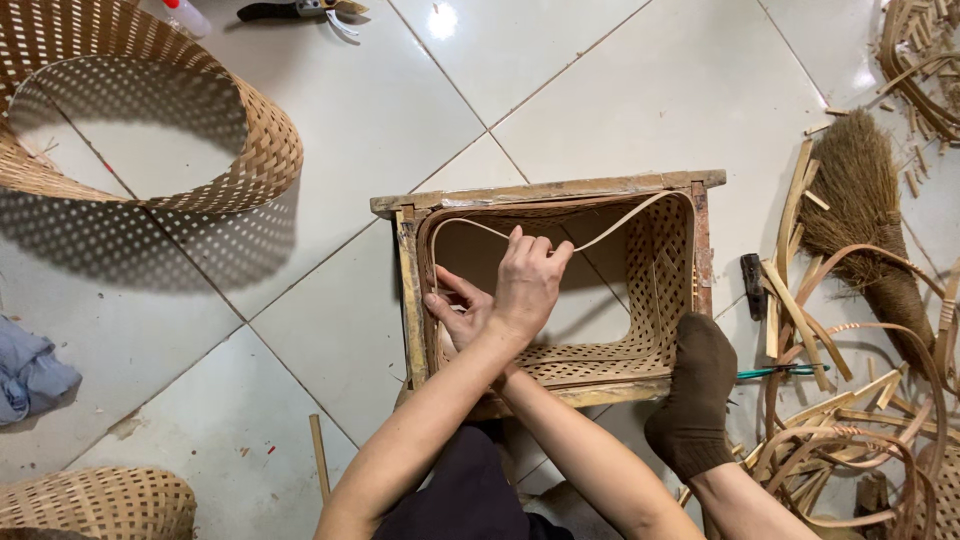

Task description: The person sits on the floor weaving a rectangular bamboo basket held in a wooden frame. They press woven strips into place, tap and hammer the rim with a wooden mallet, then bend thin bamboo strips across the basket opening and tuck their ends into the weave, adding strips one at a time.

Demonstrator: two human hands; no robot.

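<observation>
A rectangular woven bamboo basket [655, 270] sits inside a wooden frame [545, 190] on the tiled floor. My arms cross over its near edge. My left hand [528, 282] lies on top, its fingers closed on a thin bamboo strip [625, 222] that curves along the basket's far rim. My right hand [455, 315] is under it, with fingers spread against the basket's left inner wall. My foot in a brown sock [695, 395] presses on the frame's near right corner.
A large open woven bamboo ring [250, 150] stands at the upper left, and another woven piece [100, 500] at the lower left. Cutters [300, 10] lie at the top. On the right are a broom [860, 200], loose bamboo strips [850, 420], a dark tool [752, 285], and a green-handled tool [780, 372]. Blue cloth [30, 375] lies at the left edge.
</observation>
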